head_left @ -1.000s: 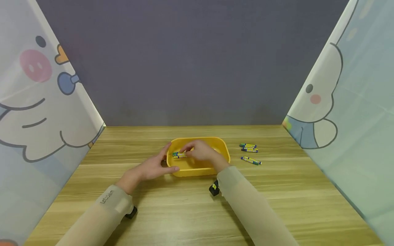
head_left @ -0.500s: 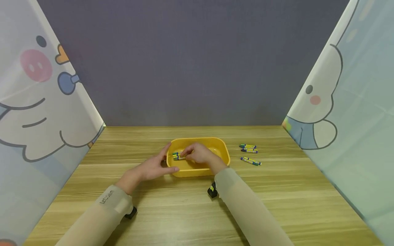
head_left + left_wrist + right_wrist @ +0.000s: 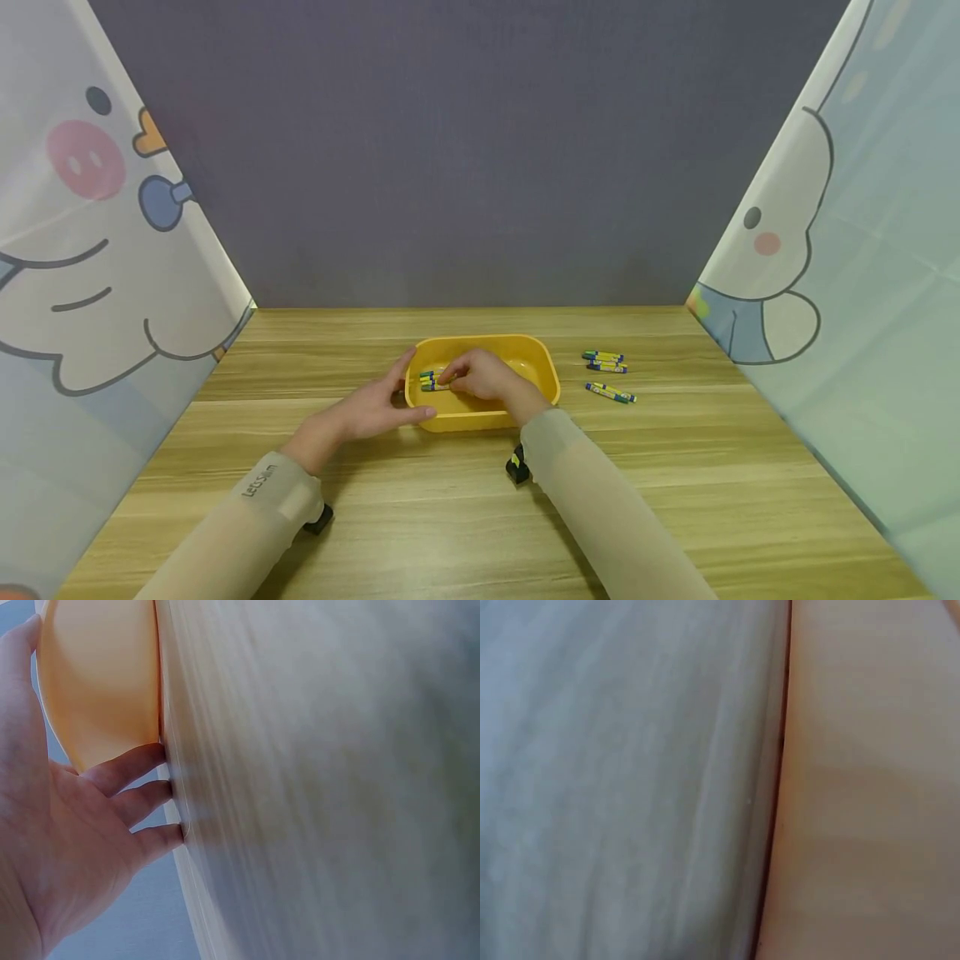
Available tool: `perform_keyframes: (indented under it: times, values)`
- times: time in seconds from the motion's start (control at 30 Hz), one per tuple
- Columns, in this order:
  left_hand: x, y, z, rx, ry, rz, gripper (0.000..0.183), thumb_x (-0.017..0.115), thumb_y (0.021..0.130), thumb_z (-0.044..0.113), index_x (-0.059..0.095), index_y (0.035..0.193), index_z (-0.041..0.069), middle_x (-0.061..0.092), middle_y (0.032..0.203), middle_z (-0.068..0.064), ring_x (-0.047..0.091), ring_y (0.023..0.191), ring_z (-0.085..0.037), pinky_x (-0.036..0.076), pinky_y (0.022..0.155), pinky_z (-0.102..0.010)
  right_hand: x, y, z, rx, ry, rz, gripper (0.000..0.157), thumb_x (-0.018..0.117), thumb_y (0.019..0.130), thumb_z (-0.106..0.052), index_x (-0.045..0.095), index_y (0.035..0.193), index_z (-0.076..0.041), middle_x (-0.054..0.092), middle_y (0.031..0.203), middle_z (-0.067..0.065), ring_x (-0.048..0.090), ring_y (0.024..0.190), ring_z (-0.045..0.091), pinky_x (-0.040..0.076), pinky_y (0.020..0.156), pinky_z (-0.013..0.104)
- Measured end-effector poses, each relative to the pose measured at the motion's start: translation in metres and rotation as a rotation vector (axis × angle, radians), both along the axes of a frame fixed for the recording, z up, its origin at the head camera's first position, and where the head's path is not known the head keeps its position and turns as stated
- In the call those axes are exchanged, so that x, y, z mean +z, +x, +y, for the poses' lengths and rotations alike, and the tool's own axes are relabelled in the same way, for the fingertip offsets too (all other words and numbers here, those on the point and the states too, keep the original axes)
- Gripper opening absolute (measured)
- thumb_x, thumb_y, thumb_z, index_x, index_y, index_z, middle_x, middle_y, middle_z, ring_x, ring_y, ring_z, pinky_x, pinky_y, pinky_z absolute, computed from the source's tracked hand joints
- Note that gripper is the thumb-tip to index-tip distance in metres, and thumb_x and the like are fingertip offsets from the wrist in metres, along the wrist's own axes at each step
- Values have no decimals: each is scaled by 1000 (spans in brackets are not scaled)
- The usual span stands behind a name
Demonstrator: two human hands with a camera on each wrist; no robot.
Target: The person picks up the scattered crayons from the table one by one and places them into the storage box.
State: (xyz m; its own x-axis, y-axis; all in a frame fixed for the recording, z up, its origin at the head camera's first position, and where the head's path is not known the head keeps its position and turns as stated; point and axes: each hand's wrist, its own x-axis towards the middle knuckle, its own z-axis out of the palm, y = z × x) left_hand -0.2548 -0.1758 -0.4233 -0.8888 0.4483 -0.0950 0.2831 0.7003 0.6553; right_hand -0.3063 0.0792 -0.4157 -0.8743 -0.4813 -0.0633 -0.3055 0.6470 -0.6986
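A yellow plastic bin [image 3: 480, 420] stands on the wooden table. My left hand [image 3: 371, 410] is spread at its left end, thumb laid straight along the near rim and fingers along the side. In the left wrist view, three fingertips [image 3: 174, 790] reach down to the tabletop beside the bin wall [image 3: 105, 682]. Inside the bin, several crayons [image 3: 426, 375] in yellow-and-blue wrappers lie side by side at the left. My right hand [image 3: 483, 373] reaches in over them and pinches the right end of the nearest crayon [image 3: 433, 387]. Its fingers partly cover these crayons.
Right of the bin, more crayons [image 3: 606, 367] lie in a group on the tabletop, and a pair [image 3: 611, 393] lies nearer. A dark panel [image 3: 472, 167] closes off the back. Cartoon-printed sheets [image 3: 772, 250] flank the table. The right wrist view shows tabletop and the bin's outer wall [image 3: 870, 780].
My right hand has shifted slightly down inside the bin, and a crayon now lies at the near side of the row under its fingers. My left hand has kept its place.
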Motion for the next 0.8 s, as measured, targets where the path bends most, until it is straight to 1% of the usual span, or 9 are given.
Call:
perform_keyframes:
  times: [0.1, 0.17, 0.23, 0.3, 0.4, 0.53, 0.63, 0.7, 0.8]
  values:
    - [1, 1, 0, 1, -6, 5, 125, 71, 95, 75, -4, 179, 22, 52, 168, -17, 55, 149, -39, 42, 124, -62, 0, -1, 0, 8, -10, 7, 20, 73, 102, -4, 87, 114, -13, 82, 120, 4, 64, 97, 12, 54, 90, 29]
    - [1, 1, 0, 0, -9, 9, 125, 71, 95, 75, -4, 179, 22, 52, 168, -17, 55, 149, -39, 42, 124, -62, 0, -2, 0, 11, -20, 8, 21, 73, 101, -4, 87, 115, -12, 82, 114, 5, 59, 88, 12, 50, 80, 26]
    - [1, 0, 0, -3, -7, 10, 125, 71, 95, 75, -4, 179, 21, 52, 168, -16, 55, 150, -38, 42, 124, -62, 2, -2, 1, 11, -27, 16, 22, 73, 102, -5, 86, 118, -12, 80, 109, 4, 55, 83, 13, 47, 74, 25]
    - [1, 0, 0, -6, -3, 9, 125, 72, 95, 74, -4, 179, 21, 53, 168, -15, 55, 150, -38, 41, 125, -61, 6, 0, 3, 7, -22, 28, 23, 72, 102, -7, 85, 120, -14, 78, 107, 2, 55, 82, 15, 47, 73, 26]
    - [1, 0, 0, -4, -3, 5, 124, 72, 95, 74, -5, 179, 23, 54, 167, -14, 55, 150, -37, 42, 125, -61, 14, 4, 6, -2, 0, 54, 24, 71, 105, -11, 84, 124, -15, 78, 113, 0, 59, 90, 16, 50, 81, 30]
    - [1, 0, 1, 2, -15, 3, 124, 71, 95, 76, -5, 179, 25, 55, 166, -15, 57, 148, -38, 43, 123, -62, 26, 12, 17, 19, -13, 96, 25, 71, 106, -15, 82, 128, -12, 78, 117, 2, 64, 100, 22, 53, 89, 36]
    - [0, -1, 1, 6, -17, -6, 125, 71, 94, 77, -5, 179, 24, 57, 164, -15, 58, 146, -38, 43, 123, -62, 31, 16, 34, 37, -45, 135, 26, 72, 107, -17, 81, 130, -10, 77, 114, 4, 63, 100, 23, 52, 86, 34]
    - [1, -1, 1, 9, -19, -11, 125, 71, 94, 77, -5, 179, 24, 59, 161, -16, 59, 145, -37, 43, 123, -62, 34, 20, 49, 29, -74, 144, 27, 72, 107, -19, 81, 130, -10, 76, 114, 5, 61, 93, 21, 51, 80, 32]
    - [1, -1, 1, 12, -22, -18, 125, 71, 94, 77, -5, 178, 27, 61, 159, -16, 61, 142, -34, 44, 122, -61, 38, 27, 76, -4, -131, 120, 26, 72, 108, -22, 81, 131, -13, 74, 117, 7, 54, 81, 18, 46, 72, 30]
